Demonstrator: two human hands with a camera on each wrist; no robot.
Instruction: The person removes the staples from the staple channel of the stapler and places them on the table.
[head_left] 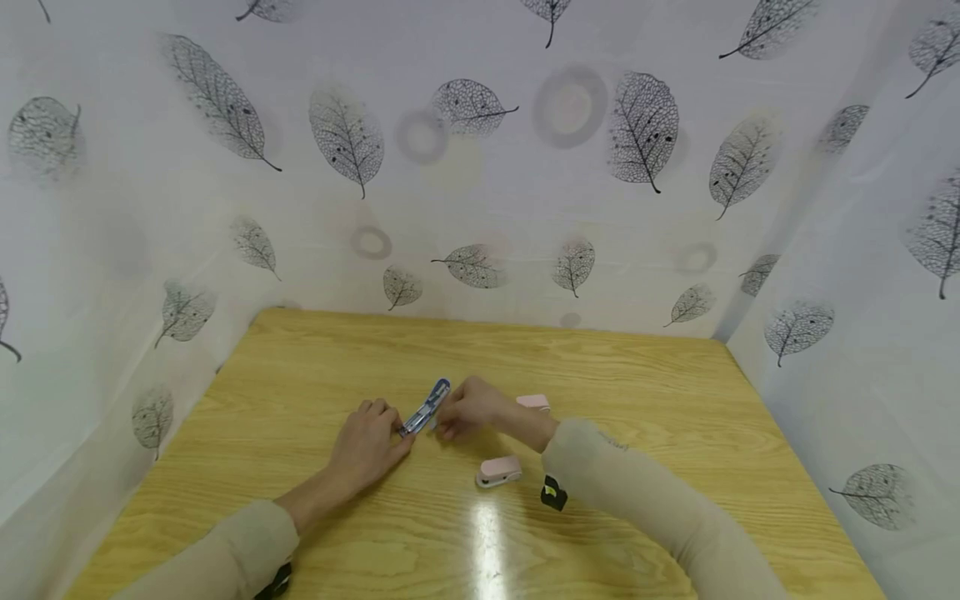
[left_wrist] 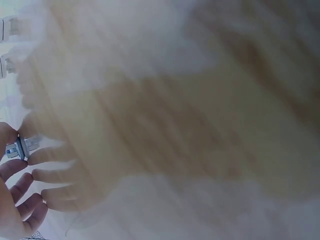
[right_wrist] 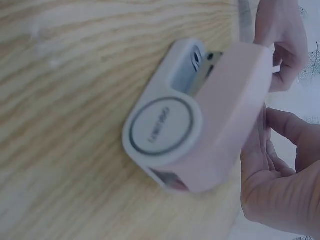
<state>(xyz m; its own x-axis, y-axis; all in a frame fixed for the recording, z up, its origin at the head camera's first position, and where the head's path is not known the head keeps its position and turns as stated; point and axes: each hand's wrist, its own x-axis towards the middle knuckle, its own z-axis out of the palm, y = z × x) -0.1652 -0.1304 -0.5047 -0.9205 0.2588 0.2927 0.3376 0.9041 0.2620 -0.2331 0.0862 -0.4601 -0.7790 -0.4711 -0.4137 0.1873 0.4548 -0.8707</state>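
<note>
A blue stapler (head_left: 426,408) lies slanted on the table, opened out so that its metal inside shows. My left hand (head_left: 367,446) pinches its near end between thumb and fingers. In the left wrist view, the end of this stapler (left_wrist: 20,148) shows between thumb and forefinger of the left hand (left_wrist: 19,192). Just right of the stapler, my right hand (head_left: 467,408) has its fingers curled, with a small grey piece (head_left: 432,423) at the fingertips; its kind is too small to tell. In the right wrist view, a pink stapler partly hides the right hand (right_wrist: 285,175).
One pink and white stapler (head_left: 498,472) stands in front of the right forearm. Another pink stapler (head_left: 533,403) sits behind that forearm, partly covered. The wooden table (head_left: 337,350) is bordered at the back and sides by a leaf-patterned curtain (head_left: 480,192).
</note>
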